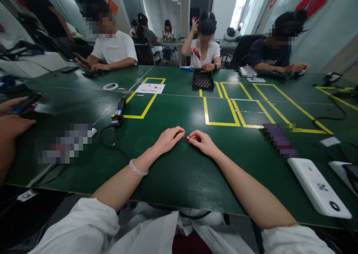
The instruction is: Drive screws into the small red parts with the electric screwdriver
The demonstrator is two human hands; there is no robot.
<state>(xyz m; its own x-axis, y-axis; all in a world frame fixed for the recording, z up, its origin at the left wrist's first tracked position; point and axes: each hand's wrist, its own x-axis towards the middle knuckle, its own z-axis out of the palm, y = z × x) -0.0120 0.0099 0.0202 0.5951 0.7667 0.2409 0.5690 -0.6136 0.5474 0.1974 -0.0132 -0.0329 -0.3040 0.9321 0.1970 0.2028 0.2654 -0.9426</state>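
Over the green table (179,164), both hands meet at the fingertips. My right hand (203,144) is closed in a pinch on a small red piece (187,138), too small to identify. My left hand (169,139) is closed too, thumb and fingers together at the other end of that piece. Whether it holds a separate part is hidden. Left of my hands lies a black and silver cylindrical tool (121,108) with a black cable attached.
Yellow tape outlines (222,124) mark the table. A paper sheet (150,88) and a black tray (203,79) lie farther back. At right are a phone (280,140) and a white power bank (319,187). Across sits a person with a red screwdriver (197,54); another person's hands (16,114) show at left.
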